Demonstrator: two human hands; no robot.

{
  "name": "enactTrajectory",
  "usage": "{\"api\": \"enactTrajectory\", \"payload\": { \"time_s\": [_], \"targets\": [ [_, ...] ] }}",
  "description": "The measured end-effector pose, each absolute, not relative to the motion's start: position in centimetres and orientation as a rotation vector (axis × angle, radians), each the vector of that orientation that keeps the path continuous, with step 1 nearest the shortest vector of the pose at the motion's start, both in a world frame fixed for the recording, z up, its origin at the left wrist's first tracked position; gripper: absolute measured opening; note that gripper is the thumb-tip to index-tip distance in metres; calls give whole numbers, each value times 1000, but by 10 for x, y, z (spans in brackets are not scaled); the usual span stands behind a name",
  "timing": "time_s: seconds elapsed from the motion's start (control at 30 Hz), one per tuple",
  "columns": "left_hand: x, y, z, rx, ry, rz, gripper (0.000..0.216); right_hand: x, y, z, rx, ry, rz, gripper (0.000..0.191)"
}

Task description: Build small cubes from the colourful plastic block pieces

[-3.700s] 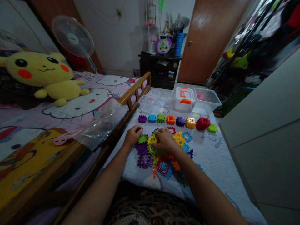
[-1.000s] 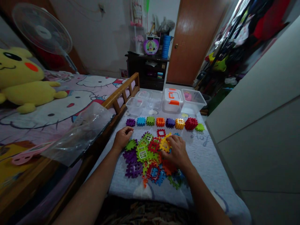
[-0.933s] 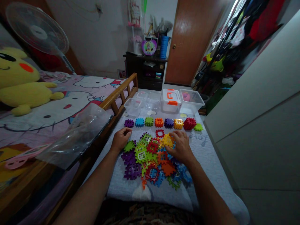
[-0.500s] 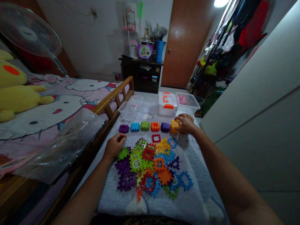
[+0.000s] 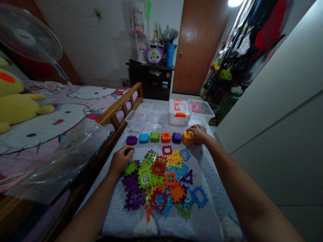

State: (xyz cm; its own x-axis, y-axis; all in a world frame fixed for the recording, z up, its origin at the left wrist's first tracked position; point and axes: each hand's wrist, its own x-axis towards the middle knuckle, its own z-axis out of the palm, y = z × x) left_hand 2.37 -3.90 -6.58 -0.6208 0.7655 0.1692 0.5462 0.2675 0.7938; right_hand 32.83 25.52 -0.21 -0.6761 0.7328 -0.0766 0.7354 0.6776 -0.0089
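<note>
A heap of flat, toothed plastic tiles (image 5: 161,178) in many colours lies on a grey blanket (image 5: 212,174). Beyond it runs a row of built cubes: purple (image 5: 131,139), blue (image 5: 143,137), green (image 5: 154,136), orange (image 5: 166,137), purple (image 5: 177,137) and yellow (image 5: 187,137). My right hand (image 5: 198,133) is stretched to the row's right end, fingers curled against the yellow cube and covering what stands behind it. My left hand (image 5: 121,159) rests loosely curled at the heap's left edge, beside a green tile (image 5: 131,167).
Clear plastic tubs (image 5: 137,119) and a white box with orange latches (image 5: 178,111) stand behind the row. A wooden bed rail (image 5: 118,107) and a crumpled plastic bag (image 5: 65,151) lie left. A white cabinet wall (image 5: 272,111) closes the right side.
My right hand left the middle of the tile heap and reached forward to the right end of the cube row. My left hand stayed by the heap's left edge.
</note>
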Motion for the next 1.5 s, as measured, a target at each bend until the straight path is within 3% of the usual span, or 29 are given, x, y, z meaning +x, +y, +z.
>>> {"api": "enactTrajectory", "payload": {
  "time_s": [0.5,0.63,0.8,1.0,1.37,1.5],
  "targets": [
    [23,-39,-66,1228,2294,1275,33,332,230,17,1373,2861,-27,61],
    [23,-39,-68,1227,2297,1270,33,349,201,25,1468,3109,22,54],
    [22,-39,-69,1231,2279,1277,31,380,145,1,1371,3305,-387,37],
    [21,-40,-71,1257,2237,1299,32,398,89,-30,1338,3148,-867,23],
    [22,-38,-71,1232,2228,1358,30,356,44,-20,1049,3194,-906,16],
    [22,-38,-70,1220,2239,1352,30,331,42,-20,950,3240,-826,23]
  ]
}}
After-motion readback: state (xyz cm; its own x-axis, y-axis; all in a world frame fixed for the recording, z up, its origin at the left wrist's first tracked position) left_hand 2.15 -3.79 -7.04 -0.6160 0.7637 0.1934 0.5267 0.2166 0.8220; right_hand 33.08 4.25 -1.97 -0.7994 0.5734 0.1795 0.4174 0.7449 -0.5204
